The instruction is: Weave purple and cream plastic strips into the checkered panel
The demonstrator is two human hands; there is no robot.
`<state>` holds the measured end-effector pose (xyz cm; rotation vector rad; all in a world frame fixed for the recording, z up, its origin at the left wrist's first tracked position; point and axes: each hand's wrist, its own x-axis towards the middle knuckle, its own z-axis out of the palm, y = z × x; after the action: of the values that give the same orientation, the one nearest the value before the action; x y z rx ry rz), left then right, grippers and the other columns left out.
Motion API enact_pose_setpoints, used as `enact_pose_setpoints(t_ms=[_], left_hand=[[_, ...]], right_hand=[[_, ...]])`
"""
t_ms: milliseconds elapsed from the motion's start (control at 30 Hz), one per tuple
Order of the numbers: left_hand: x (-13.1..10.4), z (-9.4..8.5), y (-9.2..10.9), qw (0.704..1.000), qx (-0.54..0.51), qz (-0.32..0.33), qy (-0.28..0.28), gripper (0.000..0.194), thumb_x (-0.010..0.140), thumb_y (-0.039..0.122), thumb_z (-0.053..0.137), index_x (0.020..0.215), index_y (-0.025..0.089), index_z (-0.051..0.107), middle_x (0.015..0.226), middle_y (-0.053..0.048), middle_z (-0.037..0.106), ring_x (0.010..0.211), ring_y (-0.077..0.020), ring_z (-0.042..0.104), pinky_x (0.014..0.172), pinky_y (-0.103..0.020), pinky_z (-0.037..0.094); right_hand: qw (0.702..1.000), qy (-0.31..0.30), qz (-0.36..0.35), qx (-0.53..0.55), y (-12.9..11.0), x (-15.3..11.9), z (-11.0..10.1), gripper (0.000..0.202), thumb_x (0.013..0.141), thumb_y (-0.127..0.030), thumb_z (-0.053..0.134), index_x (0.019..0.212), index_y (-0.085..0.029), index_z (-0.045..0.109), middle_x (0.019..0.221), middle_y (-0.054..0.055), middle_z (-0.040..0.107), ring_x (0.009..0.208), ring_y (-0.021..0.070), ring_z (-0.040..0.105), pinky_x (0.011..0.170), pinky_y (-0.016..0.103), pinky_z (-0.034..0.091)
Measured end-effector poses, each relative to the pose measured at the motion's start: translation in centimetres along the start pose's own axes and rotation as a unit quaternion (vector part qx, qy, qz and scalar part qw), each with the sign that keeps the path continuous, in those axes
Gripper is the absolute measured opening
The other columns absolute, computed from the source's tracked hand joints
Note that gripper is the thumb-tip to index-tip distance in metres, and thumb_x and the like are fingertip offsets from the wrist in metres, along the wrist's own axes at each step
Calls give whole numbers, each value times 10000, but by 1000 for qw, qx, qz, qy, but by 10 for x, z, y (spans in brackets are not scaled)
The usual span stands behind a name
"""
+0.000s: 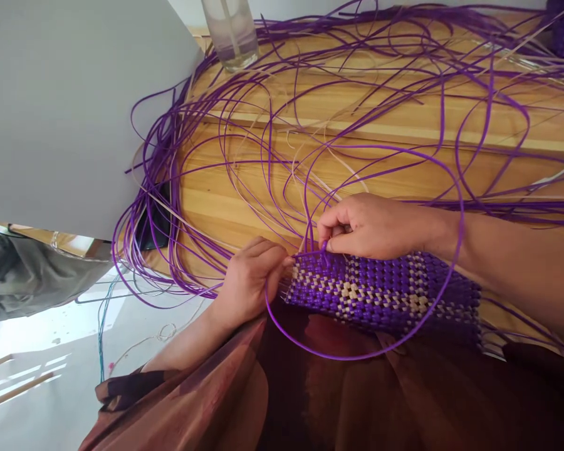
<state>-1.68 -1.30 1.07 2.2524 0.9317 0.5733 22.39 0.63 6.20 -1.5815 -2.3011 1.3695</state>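
A woven panel point(380, 288) of purple and beige strips lies across my lap at the table's front edge, with strip ends sticking out on its left and right. My left hand point(251, 279) is closed at the panel's left end, fingers wrapped round strips there. At the panel's upper edge my right hand point(364, 225) pinches a purple strip point(326, 246) between thumb and fingertips. One long purple strip point(357, 358) makes a wide loop in front of the panel and over my right forearm. The tips of my left fingers are partly hidden.
Long loose purple and beige strips point(169, 156) sprawl over the wooden table point(244, 194). A clear glass jar point(232, 37) stands at the back. A grey board point(75, 113) fills the upper left. Grey-clad legs point(28, 275) of a person show at far left.
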Motion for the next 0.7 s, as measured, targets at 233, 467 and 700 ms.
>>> enact_pose_setpoints(t_ms=[233,467,700], left_hand=[[2,-2,-1,975,-176,-121,-66,287,966,334,444,925,146,657,842,-57,639,759,-144,591,737,-267,466],[4,-1,-6,950,-217,-206,-93,355,945,416,466,750,148,592,699,-11,591,593,-106,553,558,-221,424],[10,-9,-11,947,-212,-231,-66,406,928,510,465,1008,178,684,887,-56,710,789,-172,638,683,-257,470]], right_hand=[[998,-48,-29,34,-2,3,-1,161,755,-179,550,827,-184,694,646,-32,611,565,92,493,521,224,338],[988,-103,32,108,12,6,0,126,777,-263,558,773,-188,659,659,-33,603,545,88,479,494,220,336],[999,-5,37,5,-1,3,7,99,720,-225,577,681,-184,658,590,-38,606,516,82,494,495,222,317]])
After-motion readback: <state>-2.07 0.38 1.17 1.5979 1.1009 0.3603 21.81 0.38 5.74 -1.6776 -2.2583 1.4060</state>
